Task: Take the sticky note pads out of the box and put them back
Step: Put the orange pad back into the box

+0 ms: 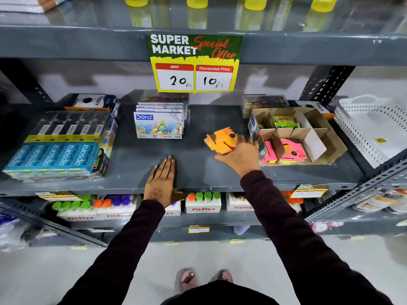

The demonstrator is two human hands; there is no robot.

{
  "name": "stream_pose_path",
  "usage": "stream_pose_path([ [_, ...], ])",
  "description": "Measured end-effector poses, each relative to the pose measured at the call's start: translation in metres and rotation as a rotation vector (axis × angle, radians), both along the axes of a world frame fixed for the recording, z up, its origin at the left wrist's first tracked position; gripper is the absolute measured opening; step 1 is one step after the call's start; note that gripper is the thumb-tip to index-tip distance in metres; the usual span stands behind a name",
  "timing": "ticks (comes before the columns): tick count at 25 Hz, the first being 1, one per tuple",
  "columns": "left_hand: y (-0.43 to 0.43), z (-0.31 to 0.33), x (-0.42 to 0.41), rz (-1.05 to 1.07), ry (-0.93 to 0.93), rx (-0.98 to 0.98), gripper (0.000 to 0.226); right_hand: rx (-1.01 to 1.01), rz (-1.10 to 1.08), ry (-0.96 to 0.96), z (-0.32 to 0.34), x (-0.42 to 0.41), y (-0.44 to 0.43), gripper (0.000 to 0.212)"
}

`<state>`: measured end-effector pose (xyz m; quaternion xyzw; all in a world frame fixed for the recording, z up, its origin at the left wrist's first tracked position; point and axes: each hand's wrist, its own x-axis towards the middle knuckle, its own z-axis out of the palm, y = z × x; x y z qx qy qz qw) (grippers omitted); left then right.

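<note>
Orange sticky note pad (222, 140) is sitting in the right hand (239, 158), gripped from below and behind, tilted and lifted off the shelf (198, 159), just left of the box (330, 148). The pad is motion-blurred, so its print and exact edges are hard to read, and whether it is one pad or a small stack I cannot tell. The box is lying to the right of that hand, close by, its long side running roughly left-right with cardboard dividers splitting it into compartments; pink pads (290, 150) are filling the front compartments, green-yellow pads (283, 122) are sitting in a back one, and the right-hand compartments are looking empty. The right hand is clearly the nearer one to the box; judging from this, any move in or out of it is falling to that hand, going sideways to the right. The left hand (161, 181) is holding nothing, resting flat and palm-down on the shelf front, well apart from the box. The left wall of the box is partly hidden behind the right hand's fingers, and the dividers are covering the pads' lower parts. DOMS pastel boxes (159, 126) are standing behind the bare middle of the shelf; apsara packs (55, 158) are at far left.
</note>
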<state>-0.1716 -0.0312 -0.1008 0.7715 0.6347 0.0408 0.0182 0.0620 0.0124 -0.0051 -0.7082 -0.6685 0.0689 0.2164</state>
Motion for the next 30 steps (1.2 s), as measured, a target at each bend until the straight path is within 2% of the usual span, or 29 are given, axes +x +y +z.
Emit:
stream_pose_path([
  [2,-0.001,0.002,0.001,-0.007,-0.046,0.022,0.108,0.124,-0.137,0.114,0.017,0.032,-0.007,0.082],
  [4,-0.001,0.001,0.001,-0.008,-0.043,0.034,0.102,0.185,-0.295,0.159,0.027,0.07,-0.008,0.087],
  [6,-0.002,0.0,0.001,0.002,-0.037,0.013,0.105,0.16,-0.41,0.213,0.027,0.103,-0.005,0.087],
  [9,0.0,0.002,0.001,0.008,-0.021,-0.033,0.116,0.08,-0.496,0.379,0.012,0.135,0.008,0.076],
  [12,-0.001,0.002,0.002,0.014,-0.048,-0.021,0.119,-0.009,-0.503,0.543,-0.009,0.144,0.017,0.085],
  [14,-0.001,0.003,0.003,0.019,-0.055,-0.027,0.12,-0.028,-0.509,0.503,-0.026,0.145,0.018,0.081],
  [16,-0.002,0.004,0.003,0.009,-0.053,-0.025,0.121,-0.018,-0.535,0.416,-0.038,0.149,0.018,0.062],
  [18,-0.001,0.003,0.002,0.014,-0.041,-0.04,0.122,-0.034,-0.547,0.373,-0.042,0.153,0.02,0.053],
  [22,-0.001,0.001,0.001,0.006,-0.005,-0.023,0.12,-0.056,-0.494,0.325,-0.046,0.162,0.023,0.048],
  [26,0.0,0.002,0.001,0.002,0.0,-0.02,0.121,-0.071,-0.491,0.454,-0.043,0.159,0.027,0.048],
  [30,-0.002,0.005,0.001,-0.003,0.009,-0.039,0.123,-0.13,-0.538,0.417,-0.027,0.16,0.03,0.043],
])
